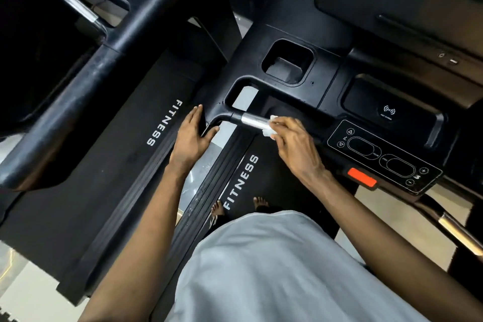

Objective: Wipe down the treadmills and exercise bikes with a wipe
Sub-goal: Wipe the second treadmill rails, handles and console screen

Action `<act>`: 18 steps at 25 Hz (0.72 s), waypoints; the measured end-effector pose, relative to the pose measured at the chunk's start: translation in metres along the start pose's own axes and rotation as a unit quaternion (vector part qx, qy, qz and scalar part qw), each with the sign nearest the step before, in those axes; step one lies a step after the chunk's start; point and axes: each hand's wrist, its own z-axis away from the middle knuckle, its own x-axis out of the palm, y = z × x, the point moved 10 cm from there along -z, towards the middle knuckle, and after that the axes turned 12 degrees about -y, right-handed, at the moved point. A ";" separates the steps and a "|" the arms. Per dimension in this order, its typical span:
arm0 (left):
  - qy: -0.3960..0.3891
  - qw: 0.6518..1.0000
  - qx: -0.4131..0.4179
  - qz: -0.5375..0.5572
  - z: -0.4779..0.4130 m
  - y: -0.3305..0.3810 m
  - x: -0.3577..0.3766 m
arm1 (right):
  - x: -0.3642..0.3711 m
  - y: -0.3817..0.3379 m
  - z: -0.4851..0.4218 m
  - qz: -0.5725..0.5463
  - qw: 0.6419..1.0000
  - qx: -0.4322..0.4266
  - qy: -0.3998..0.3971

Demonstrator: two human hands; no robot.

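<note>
While the right hand pinches the wipe against the treadmill's chrome grip, left hand rests flat, fingers straight, just beside its bend.

Torso: plain light-grey garment, loose, softly creased, filling lower centre of view | Arms: both forearms bare along their visible length | Hands: left hand and right hand bare | Feet: toes of both feet uncovered; striped footwear possible at left foot, unconfirmed
</note>
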 end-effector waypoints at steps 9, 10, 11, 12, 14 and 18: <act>-0.054 0.998 -0.018 0.025 0.026 -0.037 -0.001 | 0.006 -0.005 -0.003 0.012 0.997 0.071 0.031; -0.057 0.998 -0.020 0.025 0.031 -0.039 0.000 | 0.012 -0.016 -0.014 0.012 0.997 0.064 0.030; -0.056 0.998 -0.020 0.025 0.034 -0.040 0.001 | 0.021 -0.029 -0.028 0.008 0.998 0.052 0.027; -0.053 0.998 -0.019 0.027 0.037 -0.040 0.001 | 0.030 -0.043 -0.041 0.004 0.999 0.036 0.021; -0.036 0.999 -0.018 0.034 0.038 -0.040 -0.002 | 0.046 -0.063 -0.059 0.000 1.000 0.007 0.009; -0.033 0.997 -0.019 0.060 0.040 -0.040 -0.003 | 0.040 -0.060 -0.046 0.014 1.000 -0.001 0.028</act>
